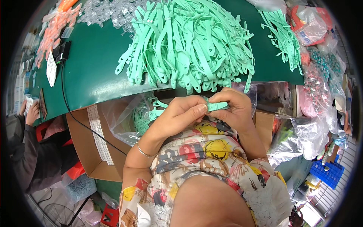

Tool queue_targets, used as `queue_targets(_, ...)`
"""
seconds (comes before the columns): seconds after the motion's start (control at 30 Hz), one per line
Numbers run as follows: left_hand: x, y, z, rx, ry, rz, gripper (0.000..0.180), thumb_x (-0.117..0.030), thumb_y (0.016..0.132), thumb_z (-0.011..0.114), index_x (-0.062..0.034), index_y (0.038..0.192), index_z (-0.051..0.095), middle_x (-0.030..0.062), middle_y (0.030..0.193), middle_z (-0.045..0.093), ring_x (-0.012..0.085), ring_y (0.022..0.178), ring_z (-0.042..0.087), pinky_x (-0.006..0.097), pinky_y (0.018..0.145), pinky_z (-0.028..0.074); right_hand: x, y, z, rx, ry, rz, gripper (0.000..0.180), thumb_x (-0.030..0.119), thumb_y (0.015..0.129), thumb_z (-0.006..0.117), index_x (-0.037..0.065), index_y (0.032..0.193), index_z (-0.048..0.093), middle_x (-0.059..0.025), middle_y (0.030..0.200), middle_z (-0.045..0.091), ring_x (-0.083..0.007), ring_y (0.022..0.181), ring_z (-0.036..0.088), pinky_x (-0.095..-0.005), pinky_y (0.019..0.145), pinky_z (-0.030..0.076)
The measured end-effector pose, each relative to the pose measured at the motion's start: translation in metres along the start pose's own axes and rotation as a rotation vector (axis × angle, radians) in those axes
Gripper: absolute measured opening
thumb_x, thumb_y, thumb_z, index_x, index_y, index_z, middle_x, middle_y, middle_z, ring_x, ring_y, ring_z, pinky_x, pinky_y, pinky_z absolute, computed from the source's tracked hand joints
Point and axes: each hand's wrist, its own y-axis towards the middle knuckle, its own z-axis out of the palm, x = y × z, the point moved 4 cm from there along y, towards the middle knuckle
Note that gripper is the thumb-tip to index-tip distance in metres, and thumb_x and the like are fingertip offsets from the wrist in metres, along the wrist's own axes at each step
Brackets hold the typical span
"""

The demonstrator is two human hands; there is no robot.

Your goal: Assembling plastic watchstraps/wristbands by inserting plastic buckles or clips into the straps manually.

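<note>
My left hand [185, 112] and my right hand [235, 108] meet at the near edge of the green table, in front of my chest. Both are closed, with fingers and thumbs pinching a mint-green rubber strap [218, 106]. Its ribbed, rounded end pokes out between them toward the right; the rest is mostly hidden by my fingers. More mint-green strap [155, 112] shows beside my left wrist, and I cannot tell whether it joins the held piece. Just beyond my hands, a large heap of similar straps [189, 49] hangs slightly over the table edge.
A smaller strap bunch [283, 39] lies far right. Clear plastic pieces [109, 13] and orange pieces [60, 28] lie far left. Below are a clear bag of straps [141, 117] and a cardboard box [81, 125], crossed by a black cable [75, 116]. Another person's hand [32, 113] is at left.
</note>
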Motion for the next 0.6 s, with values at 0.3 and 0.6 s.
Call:
queue_targets(0.3,-0.008,-0.004,-0.004,0.002,-0.056,-0.019,0.021,-0.018,0.086,0.053,0.0014,0.092,0.056,-0.0012,0.073,0.052,0.0048,0.064,0.044,0.020,0.057,0.037,-0.012,-0.005,-0.006,-0.032,0.211,0.164,0.025,0.004,0.068,0.071,0.000,0.091,0.061,-0.0051,0.079,0.060,-0.0093,0.068,0.056,-0.0202,0.059,0.043)
queue_targets(0.6,-0.019,-0.047,-0.067,-0.127,0.829,-0.077,0.019,0.000,0.069,0.063,0.0039,0.088,0.061,0.0129,0.074,0.062,0.0154,0.063,0.058,0.027,0.058,0.046,0.018,-0.029,-0.088,0.104,-0.319,0.297,0.015,0.012,0.073,0.065,0.002,0.083,0.061,-0.0072,0.078,0.063,-0.0165,0.072,0.060,-0.0276,0.063,0.045)
